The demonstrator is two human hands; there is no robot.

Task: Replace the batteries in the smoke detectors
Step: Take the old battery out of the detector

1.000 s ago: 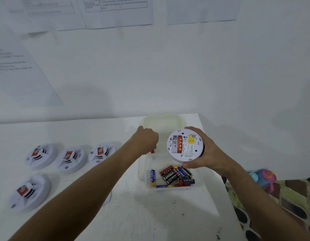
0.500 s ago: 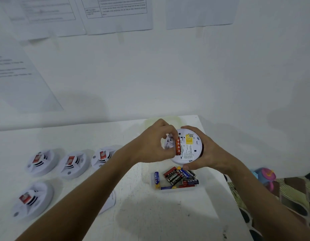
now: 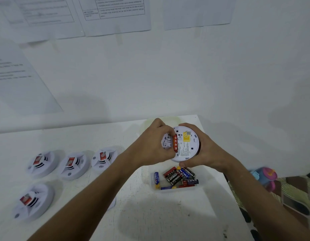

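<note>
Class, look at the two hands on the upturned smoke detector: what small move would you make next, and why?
Probably press the red battery fully into its slot. The left hand has fingers on it, the right hand grips the smoke detector back-side up, and the bay beside the battery looks empty.

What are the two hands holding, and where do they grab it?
The right hand grips the smoke detector round its rim. The left hand fingers pinch the red battery in it.

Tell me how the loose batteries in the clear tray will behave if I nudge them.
The batteries are smooth cylinders, so they would probably roll or slide. Piled crosswise, they may jam against each other. The shallow clear tray should contain them.
</note>
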